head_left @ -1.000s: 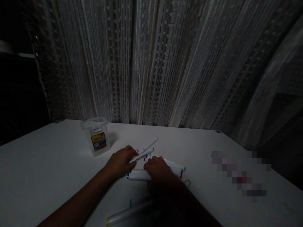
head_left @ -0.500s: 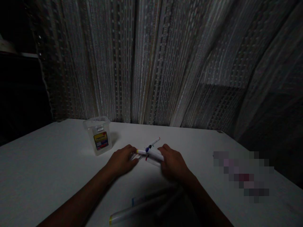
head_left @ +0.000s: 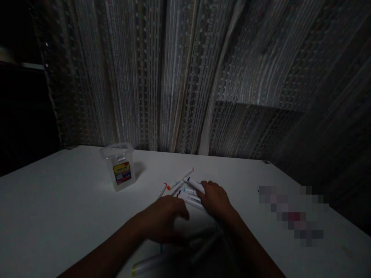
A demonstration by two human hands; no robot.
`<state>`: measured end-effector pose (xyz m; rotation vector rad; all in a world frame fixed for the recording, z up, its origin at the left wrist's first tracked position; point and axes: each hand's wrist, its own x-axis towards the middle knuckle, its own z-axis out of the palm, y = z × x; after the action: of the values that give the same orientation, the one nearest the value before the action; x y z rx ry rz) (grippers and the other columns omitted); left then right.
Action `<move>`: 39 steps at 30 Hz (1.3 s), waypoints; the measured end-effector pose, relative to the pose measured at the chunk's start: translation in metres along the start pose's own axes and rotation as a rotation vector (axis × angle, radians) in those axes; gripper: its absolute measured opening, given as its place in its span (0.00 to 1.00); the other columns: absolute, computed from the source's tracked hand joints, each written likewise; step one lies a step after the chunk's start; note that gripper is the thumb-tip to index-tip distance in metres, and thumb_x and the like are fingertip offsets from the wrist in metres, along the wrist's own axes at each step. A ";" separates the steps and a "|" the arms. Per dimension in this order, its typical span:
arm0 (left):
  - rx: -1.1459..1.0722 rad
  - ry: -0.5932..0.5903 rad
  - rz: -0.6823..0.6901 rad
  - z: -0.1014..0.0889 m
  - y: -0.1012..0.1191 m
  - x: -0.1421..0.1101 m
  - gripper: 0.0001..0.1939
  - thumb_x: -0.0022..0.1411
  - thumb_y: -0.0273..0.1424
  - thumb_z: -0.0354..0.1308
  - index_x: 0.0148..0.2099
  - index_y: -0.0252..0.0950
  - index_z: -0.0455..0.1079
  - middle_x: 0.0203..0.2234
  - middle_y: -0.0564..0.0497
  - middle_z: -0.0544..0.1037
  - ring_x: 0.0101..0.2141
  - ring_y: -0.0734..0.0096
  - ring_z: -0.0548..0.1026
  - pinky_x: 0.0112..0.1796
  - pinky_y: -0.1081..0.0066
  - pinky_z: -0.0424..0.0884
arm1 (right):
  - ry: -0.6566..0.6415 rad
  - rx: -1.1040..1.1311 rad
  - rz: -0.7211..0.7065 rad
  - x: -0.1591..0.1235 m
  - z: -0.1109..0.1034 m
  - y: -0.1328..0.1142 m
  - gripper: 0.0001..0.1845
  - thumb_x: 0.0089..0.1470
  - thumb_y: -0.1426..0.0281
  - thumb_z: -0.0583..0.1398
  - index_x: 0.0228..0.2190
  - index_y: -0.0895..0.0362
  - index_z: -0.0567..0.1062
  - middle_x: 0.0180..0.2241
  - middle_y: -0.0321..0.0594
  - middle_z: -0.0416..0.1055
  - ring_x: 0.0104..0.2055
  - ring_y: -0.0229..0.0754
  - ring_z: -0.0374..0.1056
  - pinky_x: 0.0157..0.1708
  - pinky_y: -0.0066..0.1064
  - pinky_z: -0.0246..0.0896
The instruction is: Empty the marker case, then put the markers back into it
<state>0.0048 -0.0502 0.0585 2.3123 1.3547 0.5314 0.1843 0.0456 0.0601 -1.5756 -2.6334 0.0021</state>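
White markers with coloured ends lie about the middle of the table. My right hand (head_left: 216, 199) is closed over several white markers (head_left: 191, 200) whose tips point left, showing purple, red and light blue. Just beyond them, a marker with an orange-red tip (head_left: 182, 177) rests on the tabletop. My left hand (head_left: 165, 220) hovers to the left with thumb and fingers apart, slightly blurred, and nothing shows in it. Another marker with a red end (head_left: 162, 190) pokes out behind it. Nearer me, a yellow-ended marker (head_left: 147, 264) lies partly in shadow among others.
A clear plastic tub (head_left: 118, 170) with a yellow and blue label stands upright on the white table (head_left: 72, 200) at the left. A pixelated patch (head_left: 292, 216) covers something at the right. Patterned curtains (head_left: 174, 77) hang behind the table's far edge.
My left hand has let go of a yellow-ended marker and moved toward me and right. More markers now show loose between the hands. My right hand has shifted slightly right.
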 end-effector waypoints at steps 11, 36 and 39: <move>0.131 -0.119 -0.057 0.010 0.009 0.003 0.14 0.52 0.41 0.57 0.42 0.43 0.69 0.34 0.53 0.75 0.33 0.67 0.71 0.32 0.71 0.64 | -0.051 0.042 -0.037 -0.002 -0.002 0.003 0.22 0.54 0.58 0.51 0.45 0.60 0.68 0.43 0.51 0.66 0.45 0.49 0.62 0.39 0.36 0.54; 0.039 0.187 -0.013 -0.001 -0.006 0.007 0.12 0.60 0.34 0.50 0.44 0.43 0.70 0.35 0.51 0.71 0.37 0.70 0.68 0.38 0.72 0.63 | -0.080 0.125 -0.061 -0.003 -0.009 0.000 0.24 0.51 0.57 0.55 0.45 0.59 0.68 0.46 0.50 0.65 0.45 0.48 0.61 0.40 0.34 0.54; -0.081 0.358 -0.116 -0.006 -0.010 0.008 0.14 0.61 0.39 0.48 0.40 0.39 0.72 0.28 0.52 0.71 0.31 0.72 0.69 0.32 0.73 0.62 | -0.060 0.143 -0.057 -0.004 -0.008 -0.001 0.24 0.51 0.57 0.55 0.46 0.59 0.68 0.46 0.50 0.65 0.45 0.48 0.61 0.41 0.35 0.54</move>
<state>-0.0025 -0.0380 0.0593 2.1268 1.5812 0.9796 0.1856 0.0413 0.0682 -1.4775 -2.6545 0.2322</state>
